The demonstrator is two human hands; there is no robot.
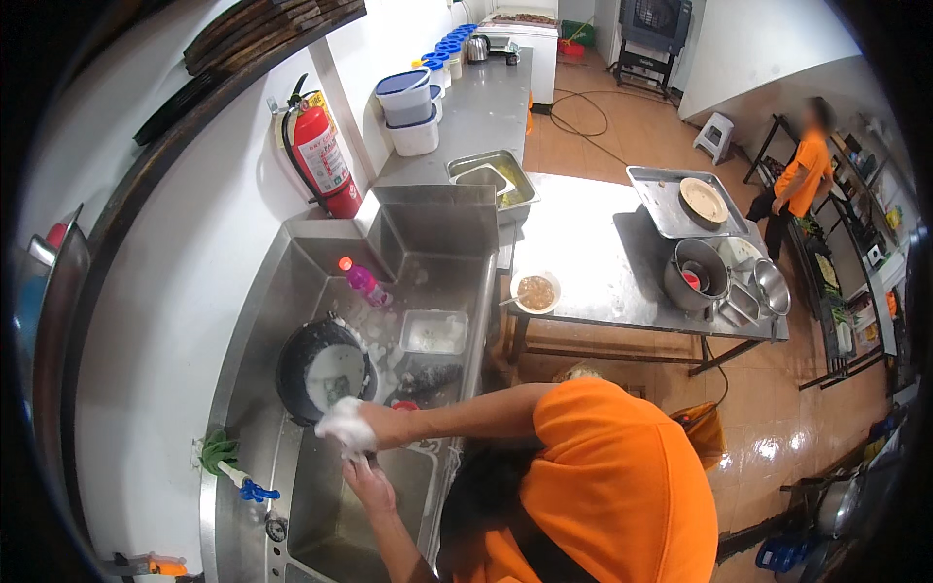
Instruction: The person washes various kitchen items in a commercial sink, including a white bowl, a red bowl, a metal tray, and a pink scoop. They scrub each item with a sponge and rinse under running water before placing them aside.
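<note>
Over the near edge of the steel sink [291,466], my two hands meet. Thick white suds cover the fingers of my right hand [368,426], hiding whatever it may hold. Just below, my left hand [370,484] has its fingers bent up against the suds; a small dark patch shows between the hands, too unclear to name. Beside my right hand sits a black round pan [295,364] with cloudy soapy water and a greenish scrubbing pad [337,388] in it. A clear plastic container [434,332] and a purple bottle with an orange cap [367,283] stand on the wet, foamy sink surface.
A blue-handled tap [256,490] with a green cloth [219,452] juts from the wall. A bowl of food [536,292], a deep pot [696,275] and a tray [663,197] occupy the steel table. A fire extinguisher [321,157] hangs on the wall. Another person [802,175] stands by shelves.
</note>
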